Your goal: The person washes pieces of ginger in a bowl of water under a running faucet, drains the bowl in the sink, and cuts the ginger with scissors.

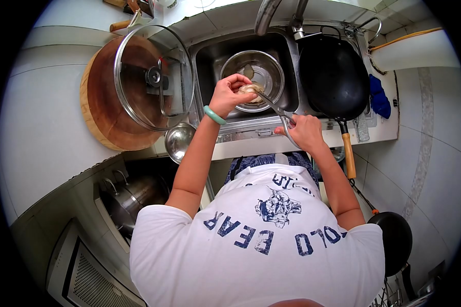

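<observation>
My left hand (pixel 234 96), with a pale green bangle (pixel 214 115) on its wrist, pinches a small pale, glossy piece of food (pixel 251 92) whose kind I cannot make out. My right hand (pixel 305 131) is wrapped around the handles of metal scissors (pixel 280 113). Their blades point up and left and touch the pale piece. Below both hands a round metal bowl (pixel 280 77) sits in the sink (pixel 205 56). Inside the bowl lies a flat, greyish piece (pixel 248 71).
Left of the sink, a glass lid (pixel 130 97) rests over a round wooden chopping board (pixel 95 117). A metal ladle or bowl (pixel 180 140) hangs near the counter edge. On the right is a black wok (pixel 335 77), its wooden handle (pixel 348 156) jutting toward me. A faucet (pixel 266 16) stands behind.
</observation>
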{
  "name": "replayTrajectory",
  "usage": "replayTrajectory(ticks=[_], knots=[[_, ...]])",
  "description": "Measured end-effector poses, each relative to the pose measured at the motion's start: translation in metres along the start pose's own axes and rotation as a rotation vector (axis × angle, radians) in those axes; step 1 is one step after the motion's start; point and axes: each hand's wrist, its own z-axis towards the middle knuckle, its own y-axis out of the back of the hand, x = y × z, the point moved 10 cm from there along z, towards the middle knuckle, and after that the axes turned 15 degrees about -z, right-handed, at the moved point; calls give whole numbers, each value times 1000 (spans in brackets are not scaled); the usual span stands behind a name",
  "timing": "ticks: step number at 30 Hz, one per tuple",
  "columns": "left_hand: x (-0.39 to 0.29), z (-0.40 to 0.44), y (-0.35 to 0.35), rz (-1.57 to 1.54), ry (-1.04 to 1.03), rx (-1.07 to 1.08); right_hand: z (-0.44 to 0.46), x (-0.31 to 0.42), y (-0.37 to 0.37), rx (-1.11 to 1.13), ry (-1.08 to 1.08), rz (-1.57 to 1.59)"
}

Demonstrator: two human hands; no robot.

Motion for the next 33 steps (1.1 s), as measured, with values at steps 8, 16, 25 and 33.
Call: replayTrajectory(ticks=[8,16,25,33], knots=[[3,1,-3,-28,36,31,2,6,5,-67,27,-25],[1,0,-3,-10,58,39,2,9,8,-69,56,44],[-5,0,-2,61,47,62,3,3,5,-111,62,15],[-6,-5,5,-103,-28,-26,4,-1,10,-134,35,0]])
